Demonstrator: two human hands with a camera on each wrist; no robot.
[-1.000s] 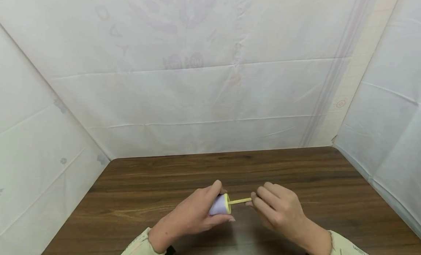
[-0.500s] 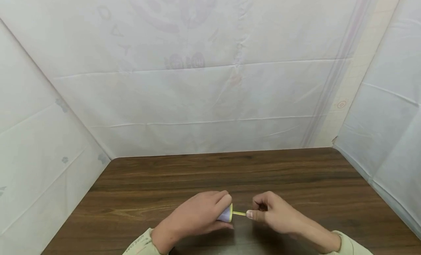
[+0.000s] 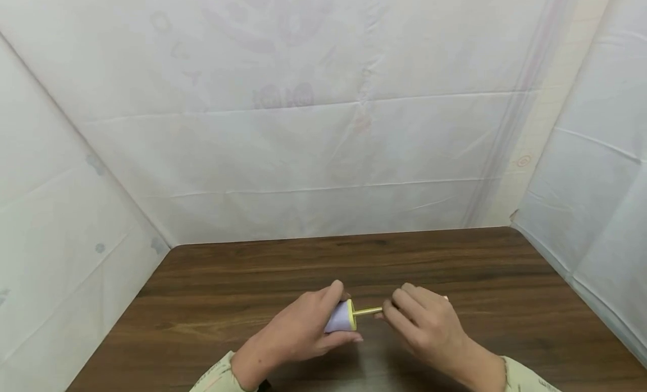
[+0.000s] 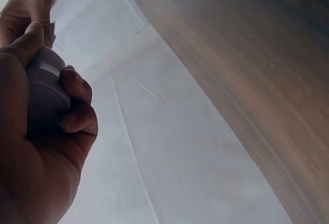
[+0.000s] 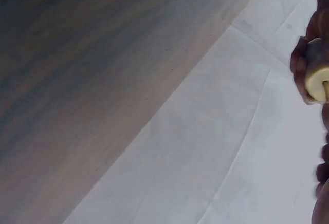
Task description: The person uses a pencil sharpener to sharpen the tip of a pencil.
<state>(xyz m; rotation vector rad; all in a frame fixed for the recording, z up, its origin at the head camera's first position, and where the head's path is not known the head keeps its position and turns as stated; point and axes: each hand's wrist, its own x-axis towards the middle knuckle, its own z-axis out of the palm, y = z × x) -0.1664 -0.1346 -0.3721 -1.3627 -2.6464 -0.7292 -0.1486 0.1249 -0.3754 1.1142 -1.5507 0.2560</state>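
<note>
In the head view my left hand [image 3: 298, 329] holds a lilac, barrel-shaped pencil sharpener [image 3: 337, 319] with a yellow rim, tilted on its side above the table. A thin yellow pencil [image 3: 368, 311] runs from its yellow end to my right hand [image 3: 428, 327], whose fingertips pinch it. A small pale tip [image 3: 446, 298] shows behind the right knuckles. The left wrist view has the fingers curled around the sharpener [image 4: 47, 93]. At the right wrist view's edge, the sharpener's yellow face [image 5: 314, 84] has the pencil in its hole; the pencil's point is hidden inside.
The dark wood-grain table [image 3: 242, 274] extends under and beyond both hands. Pale printed sheets hang behind it [image 3: 303, 156] and along the left [image 3: 60, 240] and right [image 3: 601, 212] sides.
The right hand turned thumb side up half a second ago and is now rolled back, knuckles up, pinching the pencil. Both hands dipped slightly, then rose. The sharpener stays in the left hand.
</note>
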